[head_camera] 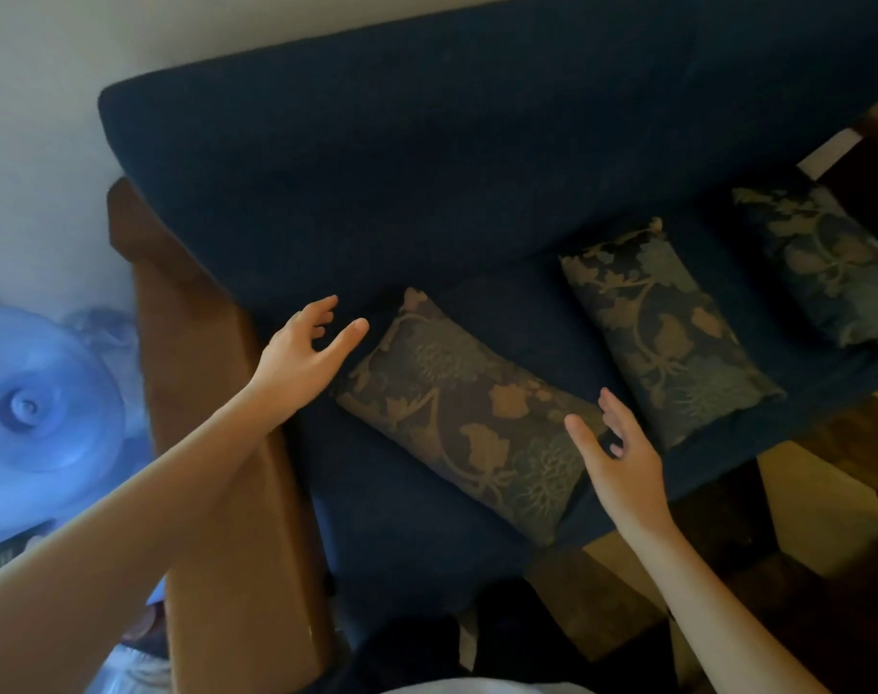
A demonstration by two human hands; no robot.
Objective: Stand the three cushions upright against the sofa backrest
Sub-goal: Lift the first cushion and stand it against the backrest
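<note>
Three dark cushions with a tan floral pattern lie flat on the navy sofa seat (401, 513). The nearest cushion (467, 418) lies between my hands. My left hand (306, 353) hovers open at its far left corner, fingers spread, holding nothing. My right hand (617, 453) is open at its right end, fingers apart, just beside or touching the edge. The middle cushion (662, 333) and the far cushion (827, 263) lie flat further right. The navy backrest (426, 157) rises behind them.
A brown wooden armrest (216, 443) bounds the sofa on the left. A blue water bottle (41, 408) stands beyond it by the wall. Wooden furniture (827, 493) and floor show in front of the seat at the right.
</note>
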